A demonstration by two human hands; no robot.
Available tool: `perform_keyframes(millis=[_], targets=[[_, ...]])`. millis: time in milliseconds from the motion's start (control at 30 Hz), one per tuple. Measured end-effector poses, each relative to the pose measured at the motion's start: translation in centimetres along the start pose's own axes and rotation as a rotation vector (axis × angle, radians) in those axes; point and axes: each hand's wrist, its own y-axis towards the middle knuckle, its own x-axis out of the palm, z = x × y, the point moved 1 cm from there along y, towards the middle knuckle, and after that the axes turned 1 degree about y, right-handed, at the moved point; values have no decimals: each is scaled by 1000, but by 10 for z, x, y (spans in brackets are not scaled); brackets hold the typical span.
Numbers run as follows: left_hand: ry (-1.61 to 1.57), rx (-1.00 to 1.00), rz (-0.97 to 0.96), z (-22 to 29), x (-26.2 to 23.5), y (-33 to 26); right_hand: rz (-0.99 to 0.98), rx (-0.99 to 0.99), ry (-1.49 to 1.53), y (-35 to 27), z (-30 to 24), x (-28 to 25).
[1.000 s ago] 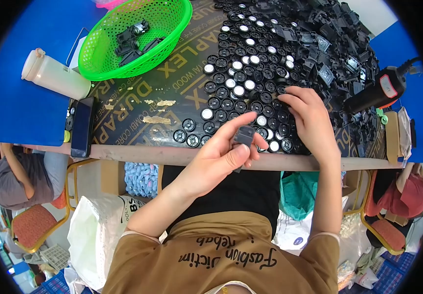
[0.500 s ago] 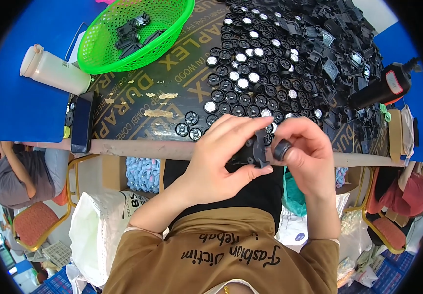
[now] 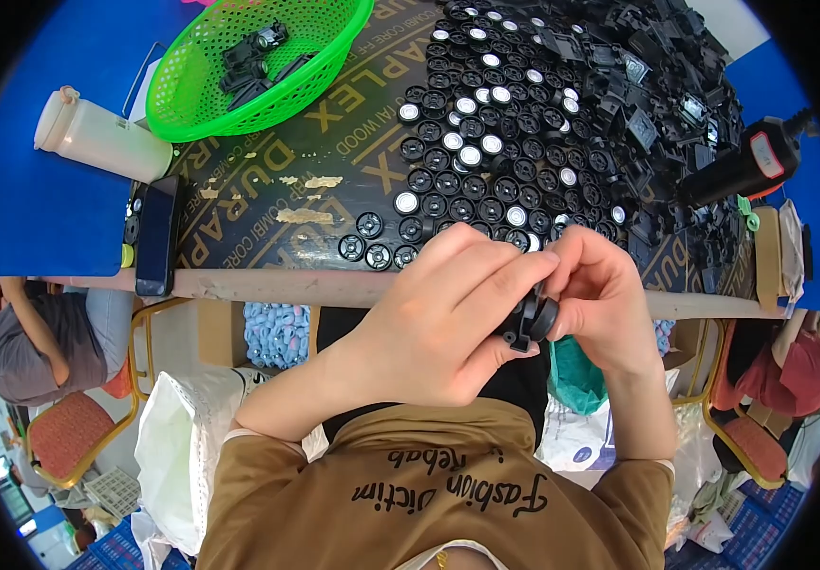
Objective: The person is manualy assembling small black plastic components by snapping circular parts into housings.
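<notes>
My left hand (image 3: 434,318) grips a small black plastic part (image 3: 521,336) between thumb and fingers, just over the table's near edge. My right hand (image 3: 608,299) pinches a small black wheel (image 3: 545,317) against the side of that part. Fingers hide much of both pieces, so I cannot tell whether the wheel is seated on it. Beyond my hands lie many black toy wheels (image 3: 460,208), some with silver-white hubs. To their right is a heap of black moulded plastic parts (image 3: 640,128).
A green basket (image 3: 168,100) with several black parts stands at far left. Near it are a white bottle (image 3: 101,138) and a phone (image 3: 157,237). A black power tool (image 3: 743,166) lies at right. Below the table sit a box of blue pieces (image 3: 277,334) and white sacks (image 3: 177,427).
The wheel, apart from the black part before, now meets its side. My right hand has closed in on the left, and the held part has turned and dropped slightly.
</notes>
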Motion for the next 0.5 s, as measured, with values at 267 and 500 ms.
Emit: perform_keyframes(millis=[267,500], targets=[[233,122,-215,3,3,-2,-11,192,68,1,0,-3],[-2,-86,-171,-14,-3,1,196,-202,-741,-4,-1,-13]])
